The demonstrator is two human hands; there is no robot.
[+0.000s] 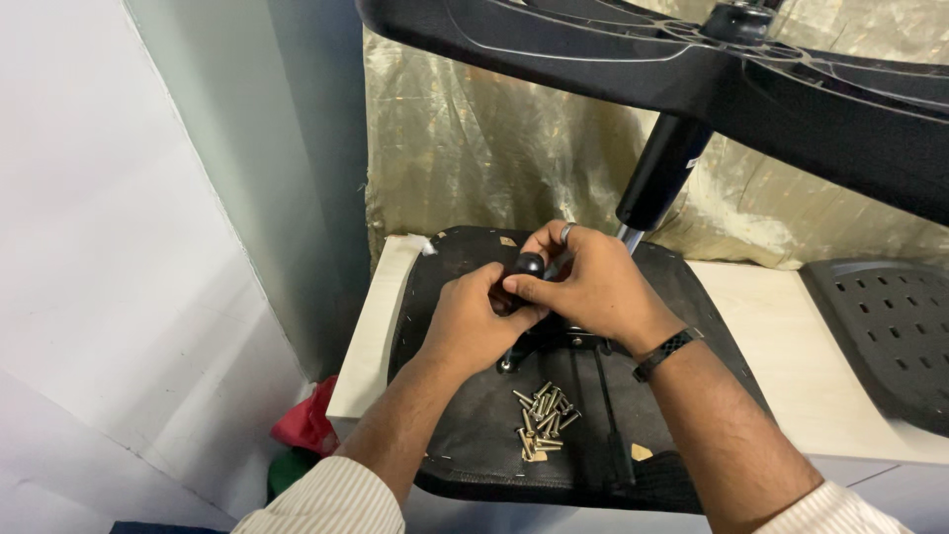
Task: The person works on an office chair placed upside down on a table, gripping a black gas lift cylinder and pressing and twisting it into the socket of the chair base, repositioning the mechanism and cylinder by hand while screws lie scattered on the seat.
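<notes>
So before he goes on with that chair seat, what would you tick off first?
1. Both hands on the part: ok. The left hand and right hand meet on the black knob.
2. Seat steady: ok. The upturned seat lies flat on the pale table.
3. Screws within reach: ok. The pile of screws sits on the seat just below the hands.
4. Mechanism seated on its plate: cannot tell, the hands hide it.
5. Headroom: not ok. The chair base and its gas cylinder hang close above the hands.
</notes>
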